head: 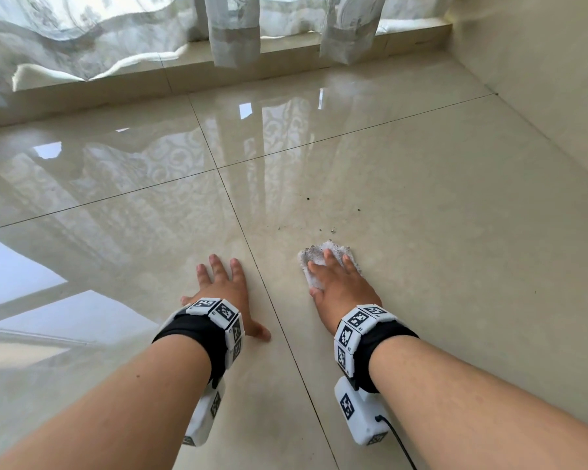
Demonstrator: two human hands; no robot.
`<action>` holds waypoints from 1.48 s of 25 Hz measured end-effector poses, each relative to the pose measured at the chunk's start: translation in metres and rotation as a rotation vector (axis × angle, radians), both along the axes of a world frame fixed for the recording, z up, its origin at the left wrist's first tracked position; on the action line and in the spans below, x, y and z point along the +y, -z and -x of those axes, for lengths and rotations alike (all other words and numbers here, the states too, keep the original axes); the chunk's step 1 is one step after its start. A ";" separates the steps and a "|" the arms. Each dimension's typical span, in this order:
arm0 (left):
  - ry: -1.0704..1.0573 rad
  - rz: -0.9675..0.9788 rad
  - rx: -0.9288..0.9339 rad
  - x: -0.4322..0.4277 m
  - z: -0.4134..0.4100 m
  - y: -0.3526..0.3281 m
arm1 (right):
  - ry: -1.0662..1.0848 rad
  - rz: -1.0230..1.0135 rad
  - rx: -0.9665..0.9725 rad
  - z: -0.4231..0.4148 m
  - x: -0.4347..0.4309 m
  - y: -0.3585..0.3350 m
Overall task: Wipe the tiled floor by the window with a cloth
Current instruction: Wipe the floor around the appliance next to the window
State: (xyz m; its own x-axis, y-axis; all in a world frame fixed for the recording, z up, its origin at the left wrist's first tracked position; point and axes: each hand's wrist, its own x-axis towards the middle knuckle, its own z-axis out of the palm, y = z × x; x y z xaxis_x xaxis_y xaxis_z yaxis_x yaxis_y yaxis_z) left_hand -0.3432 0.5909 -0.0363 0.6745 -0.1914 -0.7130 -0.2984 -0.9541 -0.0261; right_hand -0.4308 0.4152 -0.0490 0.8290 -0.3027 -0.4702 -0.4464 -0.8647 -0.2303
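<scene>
Glossy beige floor tiles (421,205) fill most of the view, split by thin dark grout lines and mirroring the patterned sheer white curtains (231,28) that hang over a low beige stone sill (286,56) at the far edge. A plain cream wall (540,62) closes the right side.

The small white crumpled cloth (314,256) lies on the tile to the right of the nearest grout line, well short of the sill. It looks rough and bunched, greyish in its folds, with a ragged edge showing past the fingertips and along the thumb side. The right hand (340,286) lies on top of it, palm down, fingers straight and slightly spread, pressing it against the floor rather than gripping it. Just beyond the cloth, a few small dark specks of dirt (333,230) dot the tile.

The left hand (224,293) rests flat on the bare tile across the grout line, fingers splayed, thumb out to the side, holding nothing.

Each wrist wears a black band ringed with white blocks printed with black square markers (360,330).
</scene>
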 end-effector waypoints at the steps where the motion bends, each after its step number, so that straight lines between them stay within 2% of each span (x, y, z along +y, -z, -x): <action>1: -0.003 -0.005 0.004 0.004 0.001 0.001 | 0.010 0.029 -0.015 0.001 -0.005 0.004; 5: -0.013 -0.025 0.015 0.017 0.006 0.001 | 0.053 0.131 -0.036 0.006 -0.033 0.017; 9: -0.029 -0.032 0.027 0.027 0.010 0.001 | 0.235 0.122 -0.021 0.001 -0.054 0.016; 14: -0.034 -0.005 0.038 0.022 0.016 0.000 | 0.364 0.055 -0.012 -0.014 -0.080 0.009; 18: -0.024 0.014 0.041 0.010 0.020 -0.001 | 0.381 0.090 0.108 -0.028 -0.099 -0.002; 20: -0.022 0.018 0.037 0.007 0.021 -0.003 | 0.337 0.123 0.145 -0.039 -0.098 -0.007; 23: -0.016 0.015 0.029 0.004 0.021 -0.005 | 0.144 0.154 0.121 -0.048 -0.077 -0.010; 32: 0.018 0.015 0.044 -0.001 0.024 -0.005 | -0.259 0.012 -0.022 -0.034 0.035 -0.010; 37: 0.022 0.005 0.052 -0.005 0.027 -0.008 | -0.329 0.025 -0.014 -0.026 0.039 -0.010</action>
State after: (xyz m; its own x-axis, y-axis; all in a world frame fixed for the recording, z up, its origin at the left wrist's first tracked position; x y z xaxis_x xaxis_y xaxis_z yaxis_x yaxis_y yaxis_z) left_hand -0.3701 0.5862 -0.0287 0.6318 -0.2098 -0.7462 -0.3201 -0.9474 -0.0047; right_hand -0.4051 0.4539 -0.0392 0.8907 -0.0292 -0.4537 -0.1394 -0.9674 -0.2115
